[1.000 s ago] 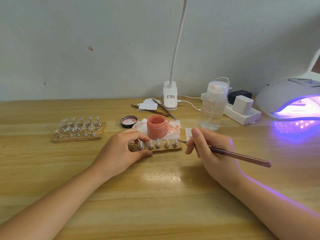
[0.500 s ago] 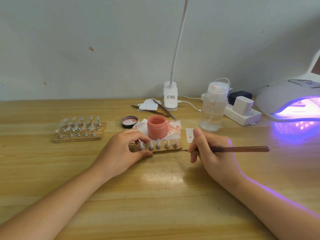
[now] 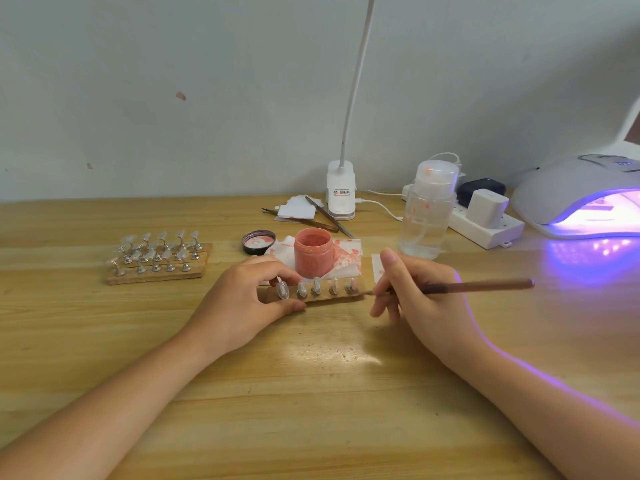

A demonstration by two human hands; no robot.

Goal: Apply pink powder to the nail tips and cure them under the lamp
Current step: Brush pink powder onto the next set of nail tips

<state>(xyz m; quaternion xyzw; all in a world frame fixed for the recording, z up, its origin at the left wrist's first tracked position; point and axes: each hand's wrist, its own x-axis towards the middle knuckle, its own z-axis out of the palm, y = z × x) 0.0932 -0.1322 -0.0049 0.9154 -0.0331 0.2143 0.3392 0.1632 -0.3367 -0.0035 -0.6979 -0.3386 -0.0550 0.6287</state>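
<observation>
Holding the small wooden strip (image 3: pixel 313 295) of clear nail tips, the left hand (image 3: pixel 242 299) pinches its end just before the open pink powder jar (image 3: pixel 313 256). The right hand (image 3: pixel 424 296) grips a thin brown brush (image 3: pixel 478 286), tip touching the strip's right end.

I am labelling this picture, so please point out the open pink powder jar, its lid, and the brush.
Pink powder jar (image 3: pixel 313 259), head view, front wall of the jar.
Lid (image 3: pixel 258 242), head view, pink-stained inside face.
Brush (image 3: pixel 478 286), head view, bare handle right of the right hand (image 3: pixel 426 299).
</observation>
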